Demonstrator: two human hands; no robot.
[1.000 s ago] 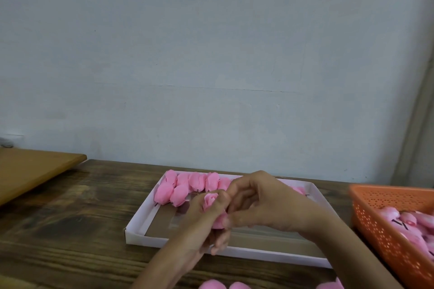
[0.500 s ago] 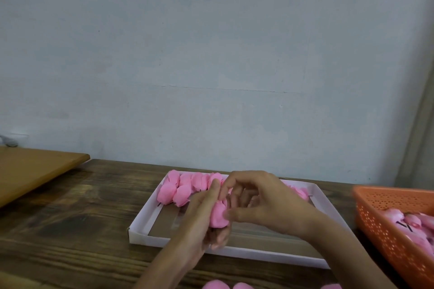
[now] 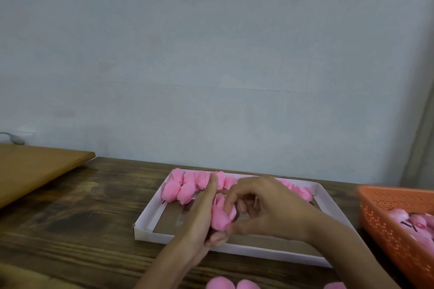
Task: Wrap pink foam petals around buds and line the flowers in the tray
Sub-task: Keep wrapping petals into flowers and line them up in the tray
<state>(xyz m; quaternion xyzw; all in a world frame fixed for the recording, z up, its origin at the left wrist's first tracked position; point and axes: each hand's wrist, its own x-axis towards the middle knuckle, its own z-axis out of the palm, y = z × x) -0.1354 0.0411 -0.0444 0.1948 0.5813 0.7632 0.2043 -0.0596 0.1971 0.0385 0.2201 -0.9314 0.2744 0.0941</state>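
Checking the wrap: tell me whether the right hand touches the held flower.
Touching. Head view: right hand pinches the flower, held against the left hand.

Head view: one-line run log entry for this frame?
step: petal wrap | left hand: holds pink flower | right hand: pinches it | tray: finished flowers along back

In the tray point(image 3: 146, 233) you had open floor at the left front corner; finished flowers point(image 3: 183, 187) crowded its far edge, and the orange basket point(image 3: 385, 225) walled off your right.
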